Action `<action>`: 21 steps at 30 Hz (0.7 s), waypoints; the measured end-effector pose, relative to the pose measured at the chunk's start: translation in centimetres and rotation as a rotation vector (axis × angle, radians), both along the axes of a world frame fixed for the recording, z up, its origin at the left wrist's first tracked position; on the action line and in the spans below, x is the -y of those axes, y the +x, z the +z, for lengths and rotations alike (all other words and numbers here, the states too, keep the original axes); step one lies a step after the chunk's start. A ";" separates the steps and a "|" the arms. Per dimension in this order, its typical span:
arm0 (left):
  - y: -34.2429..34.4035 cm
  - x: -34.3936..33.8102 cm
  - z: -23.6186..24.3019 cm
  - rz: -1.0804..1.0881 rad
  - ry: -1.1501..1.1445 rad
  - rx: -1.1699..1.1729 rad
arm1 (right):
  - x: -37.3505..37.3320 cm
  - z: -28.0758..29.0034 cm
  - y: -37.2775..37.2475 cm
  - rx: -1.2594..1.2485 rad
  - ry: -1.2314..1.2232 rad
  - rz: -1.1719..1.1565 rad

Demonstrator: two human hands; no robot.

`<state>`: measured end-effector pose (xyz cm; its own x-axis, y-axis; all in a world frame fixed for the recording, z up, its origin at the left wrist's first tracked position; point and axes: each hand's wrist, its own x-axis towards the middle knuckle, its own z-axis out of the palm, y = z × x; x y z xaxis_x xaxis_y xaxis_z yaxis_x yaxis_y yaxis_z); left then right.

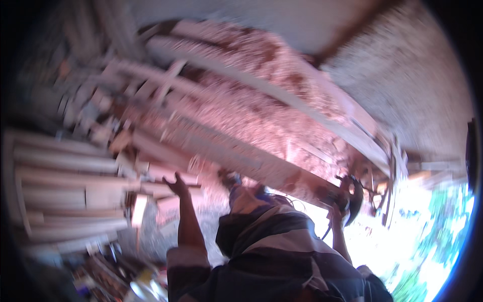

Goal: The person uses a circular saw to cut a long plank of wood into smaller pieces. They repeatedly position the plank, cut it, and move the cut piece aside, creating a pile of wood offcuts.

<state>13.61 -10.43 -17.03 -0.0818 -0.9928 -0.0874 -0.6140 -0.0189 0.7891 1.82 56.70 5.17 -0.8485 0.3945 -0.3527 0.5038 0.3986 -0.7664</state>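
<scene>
My left hand (177,187) is raised over the left side, its fingers apart, with nothing visible in it. It is nearest to a stack of wooden boards (75,166). At the right end of a long wooden beam (236,151), my right hand (336,215) is closed on a dark, rounded power tool (354,201). Motion blur hides the tool's exact kind and its contact with the beam. A dark cord (326,232) hangs below that hand.
A heap of sawdust (271,60) lies beyond the beam, crossed by a long pale board (266,88). Wood offcuts (100,110) crowd the far left. Mixed clutter (115,277) lies at the lower left. A rough wall (402,75) stands at the far right, above bright greenery (437,241).
</scene>
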 end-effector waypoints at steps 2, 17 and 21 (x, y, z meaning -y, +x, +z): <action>-6.5 -0.7 2.6 -0.056 0.017 -0.184 | -0.1 -0.5 0.2 -0.032 0.276 0.000; -47.9 -44.6 17.4 -1.640 0.168 -0.237 | 1.9 -0.6 0.9 -0.197 0.429 0.078; -56.2 -53.0 20.2 -1.977 -0.435 0.140 | 2.1 1.3 0.1 -0.072 0.320 0.081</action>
<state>-42.61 42.59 3.12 -0.8790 0.4766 -0.0158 0.4029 0.7600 0.5100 1.94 54.60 6.49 -0.8998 0.4059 -0.1602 0.4101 0.6613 -0.6281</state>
